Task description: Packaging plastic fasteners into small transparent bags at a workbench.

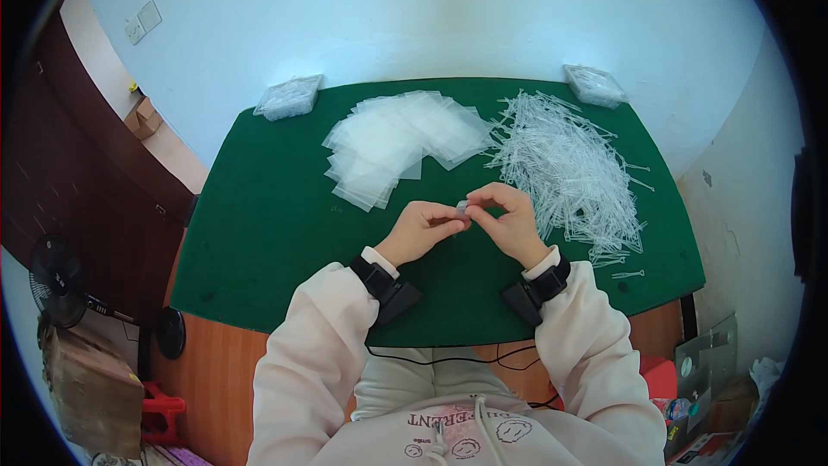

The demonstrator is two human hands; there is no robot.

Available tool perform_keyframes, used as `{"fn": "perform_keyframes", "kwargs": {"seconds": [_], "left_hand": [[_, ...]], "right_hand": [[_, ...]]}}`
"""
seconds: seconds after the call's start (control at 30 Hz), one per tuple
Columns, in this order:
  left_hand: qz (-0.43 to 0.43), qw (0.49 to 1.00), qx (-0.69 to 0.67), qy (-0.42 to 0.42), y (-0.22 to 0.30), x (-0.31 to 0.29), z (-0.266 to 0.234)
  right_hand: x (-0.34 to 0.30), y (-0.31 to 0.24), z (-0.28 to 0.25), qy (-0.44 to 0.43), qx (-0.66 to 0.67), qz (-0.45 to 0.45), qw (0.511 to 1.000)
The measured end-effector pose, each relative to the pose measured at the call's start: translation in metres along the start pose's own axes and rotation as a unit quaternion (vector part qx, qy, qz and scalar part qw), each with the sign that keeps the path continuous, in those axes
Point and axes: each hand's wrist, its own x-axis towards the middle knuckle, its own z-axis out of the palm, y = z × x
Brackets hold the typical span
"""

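My left hand point(417, 229) and my right hand point(509, 223) meet over the middle of the green table. Both are closed in a pinch on a small greyish, see-through piece point(462, 207). Fingers cover most of it, so its kind does not show. Just beyond my hands lies a fanned heap of flat clear plastic bags point(379, 142). Beside my right hand spreads a large pile of thin clear plastic sticks point(573, 173), several with a loop at one end. One stray stick point(628, 274) lies at the pile's near edge.
The green table point(250, 233) meets a pale wall. Clear wrapped packs stand at its far left corner point(290, 97) and far right corner point(595, 86). A black cable point(431, 362) hangs below the near edge. A fan point(59, 280) and cardboard box point(93, 388) are at left.
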Motion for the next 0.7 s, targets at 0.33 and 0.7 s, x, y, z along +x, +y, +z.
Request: {"fn": "perform_keyframes", "kwargs": {"seconds": [0.33,0.7], "left_hand": [[-0.032,0.995,0.092,0.032,-0.008,0.001,-0.002],[-0.020,0.994,0.106,0.033,-0.002,-0.001,-0.001]], "right_hand": [[-0.002,0.011,0.002,-0.079,0.018,0.025,0.996],[-0.001,0.004,0.001,-0.076,-0.028,0.005,0.997]]}}
